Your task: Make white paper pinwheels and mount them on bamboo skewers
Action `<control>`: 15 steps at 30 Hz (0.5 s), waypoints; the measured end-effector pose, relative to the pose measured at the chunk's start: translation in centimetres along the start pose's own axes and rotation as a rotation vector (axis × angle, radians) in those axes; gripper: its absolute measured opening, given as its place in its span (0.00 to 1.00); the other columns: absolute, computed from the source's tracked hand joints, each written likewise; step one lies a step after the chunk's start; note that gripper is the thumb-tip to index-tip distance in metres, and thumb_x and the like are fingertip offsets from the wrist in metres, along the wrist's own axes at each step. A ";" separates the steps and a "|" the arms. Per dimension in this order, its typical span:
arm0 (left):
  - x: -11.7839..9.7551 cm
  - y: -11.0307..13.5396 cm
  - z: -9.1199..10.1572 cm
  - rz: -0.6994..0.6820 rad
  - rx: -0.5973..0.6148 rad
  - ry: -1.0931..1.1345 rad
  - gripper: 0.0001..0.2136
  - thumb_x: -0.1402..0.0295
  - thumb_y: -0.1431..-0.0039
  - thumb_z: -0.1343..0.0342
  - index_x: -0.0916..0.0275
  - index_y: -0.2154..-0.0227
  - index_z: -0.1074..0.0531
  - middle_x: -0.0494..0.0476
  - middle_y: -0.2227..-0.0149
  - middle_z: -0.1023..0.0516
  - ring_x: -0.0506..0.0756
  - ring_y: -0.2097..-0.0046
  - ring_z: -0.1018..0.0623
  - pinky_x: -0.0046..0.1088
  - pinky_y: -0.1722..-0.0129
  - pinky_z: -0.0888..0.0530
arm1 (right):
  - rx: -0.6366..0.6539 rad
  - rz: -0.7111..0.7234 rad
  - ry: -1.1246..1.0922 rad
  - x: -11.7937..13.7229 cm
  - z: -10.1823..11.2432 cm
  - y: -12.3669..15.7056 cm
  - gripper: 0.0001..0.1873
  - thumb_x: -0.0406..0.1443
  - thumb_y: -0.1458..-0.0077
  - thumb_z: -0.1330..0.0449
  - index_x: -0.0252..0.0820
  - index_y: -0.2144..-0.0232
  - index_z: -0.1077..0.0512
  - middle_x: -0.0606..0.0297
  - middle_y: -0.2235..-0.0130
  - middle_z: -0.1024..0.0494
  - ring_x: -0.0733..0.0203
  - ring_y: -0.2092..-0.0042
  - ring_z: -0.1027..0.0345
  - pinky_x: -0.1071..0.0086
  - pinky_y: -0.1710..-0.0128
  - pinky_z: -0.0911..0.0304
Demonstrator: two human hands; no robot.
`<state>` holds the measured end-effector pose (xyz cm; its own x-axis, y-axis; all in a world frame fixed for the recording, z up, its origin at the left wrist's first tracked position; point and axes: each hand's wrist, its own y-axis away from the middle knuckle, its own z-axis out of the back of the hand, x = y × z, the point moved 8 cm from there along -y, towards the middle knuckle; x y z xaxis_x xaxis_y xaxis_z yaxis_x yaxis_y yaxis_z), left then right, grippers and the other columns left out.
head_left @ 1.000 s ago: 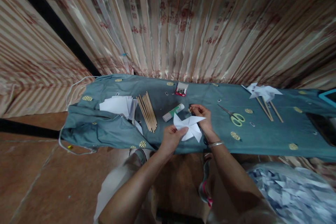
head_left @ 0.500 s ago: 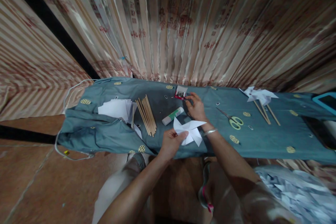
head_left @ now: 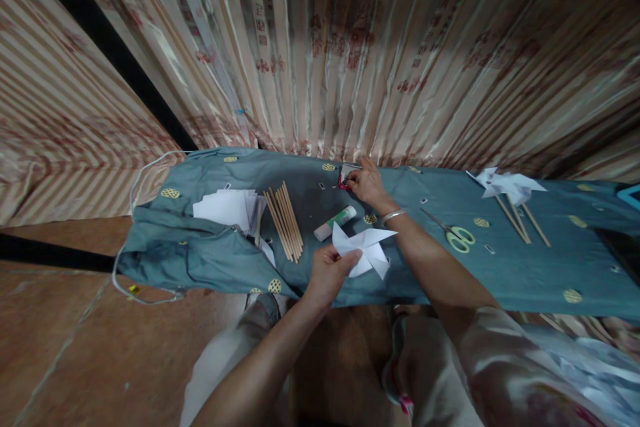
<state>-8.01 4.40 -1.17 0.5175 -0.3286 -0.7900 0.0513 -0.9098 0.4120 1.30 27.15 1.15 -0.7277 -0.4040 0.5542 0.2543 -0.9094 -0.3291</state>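
Observation:
My left hand (head_left: 327,271) pinches a white folded paper pinwheel (head_left: 367,250) just above the near edge of the blue-grey cloth-covered board (head_left: 500,267). My right hand (head_left: 364,181) reaches to the far edge and its fingers close over a small red box of pins (head_left: 344,176). What the fingertips hold is too small to make out. A glue stick (head_left: 334,223) lies between the two hands.
A bundle of wooden sticks (head_left: 285,220) and a stack of white paper squares (head_left: 227,207) lie to the left. Green-handled scissors (head_left: 453,230) and finished pinwheels on sticks (head_left: 507,190) are on the right. A striped curtain (head_left: 350,47) hangs behind; paper scraps (head_left: 600,367) pile at the lower right.
My right hand left the pinwheel and reached away to the pin box at the far edge. My left hand kept hold of the pinwheel in about the same place.

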 end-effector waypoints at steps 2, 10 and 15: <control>0.0 0.0 0.0 0.000 -0.001 0.005 0.21 0.54 0.75 0.27 0.65 0.80 0.21 0.54 0.79 0.22 0.49 0.77 0.30 0.25 0.74 0.34 | 0.004 -0.006 -0.016 -0.3 -0.2 -0.3 0.05 0.28 0.57 0.37 0.42 0.79 0.24 0.55 0.50 0.23 0.47 0.38 0.43 0.53 0.38 0.50; 0.0 -0.1 -0.2 -0.009 0.016 0.036 0.21 0.55 0.74 0.26 0.65 0.79 0.21 0.54 0.78 0.22 0.49 0.76 0.30 0.25 0.74 0.33 | -0.035 -0.037 -0.101 -0.7 -0.3 -0.6 0.09 0.28 0.57 0.39 0.43 0.84 0.28 0.54 0.58 0.21 0.49 0.42 0.39 0.57 0.39 0.48; -0.2 -0.1 -0.2 -0.009 0.004 0.035 0.20 0.55 0.75 0.27 0.65 0.79 0.20 0.54 0.77 0.21 0.49 0.76 0.29 0.25 0.73 0.33 | -0.078 -0.070 -0.193 -0.6 0.2 -0.2 0.10 0.26 0.58 0.41 0.43 0.85 0.29 0.55 0.53 0.23 0.49 0.40 0.40 0.57 0.37 0.51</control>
<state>-7.92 4.63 -0.98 0.5468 -0.3109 -0.7774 0.0532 -0.9137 0.4029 1.79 27.53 1.02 -0.6045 -0.3582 0.7115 0.1522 -0.9287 -0.3383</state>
